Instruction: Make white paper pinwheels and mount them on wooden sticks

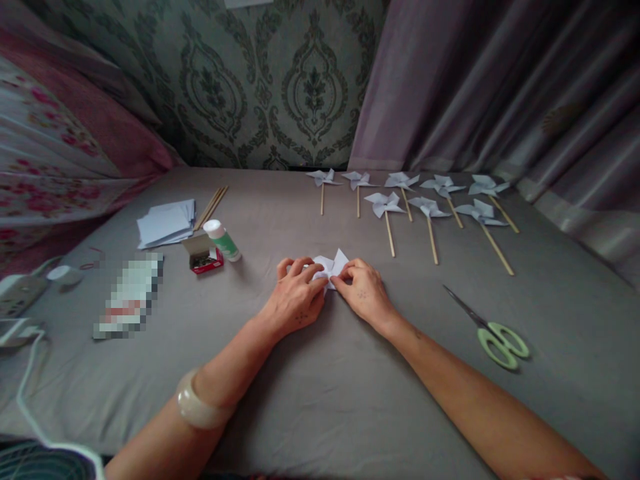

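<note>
A white paper pinwheel without a visible stick lies in the middle of the cloth-covered surface, partly hidden by my fingers. My left hand is closed on its left side, fingertips pressing near the centre. On the right side, my right hand pinches a paper blade between thumb and fingers. Beyond my left hand stand a white and green glue stick and an open small red box with tiny metal pieces in it. Green-handled scissors rest to the right of my right hand.
Several finished pinwheels on sticks lie in rows at the back right. A stack of white paper and some wooden sticks are at the back left. A blurred packet, a power strip and a white cable occupy the left.
</note>
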Demonstrator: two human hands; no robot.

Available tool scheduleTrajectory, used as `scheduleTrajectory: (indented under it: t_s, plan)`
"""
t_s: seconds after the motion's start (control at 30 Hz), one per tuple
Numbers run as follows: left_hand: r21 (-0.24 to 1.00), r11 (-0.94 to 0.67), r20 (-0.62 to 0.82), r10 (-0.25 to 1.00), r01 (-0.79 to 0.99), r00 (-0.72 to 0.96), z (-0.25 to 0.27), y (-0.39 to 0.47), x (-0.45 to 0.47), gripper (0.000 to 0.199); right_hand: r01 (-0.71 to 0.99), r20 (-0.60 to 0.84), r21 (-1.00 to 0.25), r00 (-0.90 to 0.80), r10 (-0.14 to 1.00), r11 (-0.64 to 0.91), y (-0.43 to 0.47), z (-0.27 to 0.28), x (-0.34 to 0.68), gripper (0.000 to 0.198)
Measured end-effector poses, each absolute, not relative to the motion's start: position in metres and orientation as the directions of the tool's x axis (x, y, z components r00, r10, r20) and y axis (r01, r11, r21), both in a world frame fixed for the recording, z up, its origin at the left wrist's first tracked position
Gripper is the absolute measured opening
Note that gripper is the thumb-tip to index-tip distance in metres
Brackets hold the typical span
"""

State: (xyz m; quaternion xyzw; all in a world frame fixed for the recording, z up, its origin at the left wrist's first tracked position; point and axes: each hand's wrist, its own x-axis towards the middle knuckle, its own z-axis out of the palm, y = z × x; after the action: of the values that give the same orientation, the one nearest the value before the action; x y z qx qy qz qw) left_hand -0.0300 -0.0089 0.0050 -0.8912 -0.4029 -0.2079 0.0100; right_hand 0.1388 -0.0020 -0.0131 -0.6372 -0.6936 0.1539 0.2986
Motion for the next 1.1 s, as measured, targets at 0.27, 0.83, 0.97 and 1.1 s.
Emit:
scheduleTrajectory:
  t_s: [0.27, 0.83, 0.97, 1.1]
  plan:
    - [0.097, -0.687, 0.382, 0.694, 0.720, 0.610, 0.005, -0.017, -0.030, 0.027, 0.782, 0.216, -0.608, -0.002, 0.976, 0.136, -0.001, -0.013, 0.139, 0.017]
    - [0.071, -0.687, 0.365, 0.692, 0.723, 0.623, 0.002, -0.019, -0.027, 0.025, 0.771, 0.212, -0.621, -0.011, 0.977, 0.144, -0.003, -0.011, 0.139, 0.016]
    - [0.059, -0.685, 0.379, 0.689, 0.727, 0.618, 0.001, -0.020, -0.026, 0.023, 0.726, 0.273, -0.660, -0.006, 0.962, 0.192, -0.001, -0.014, 0.142, 0.016]
    - [0.050, -0.677, 0.385, 0.691, 0.734, 0.612, 0.003, -0.022, -0.025, 0.021, 0.695, 0.397, -0.660, 0.002, 0.918, 0.284, -0.004, -0.014, 0.151, 0.014]
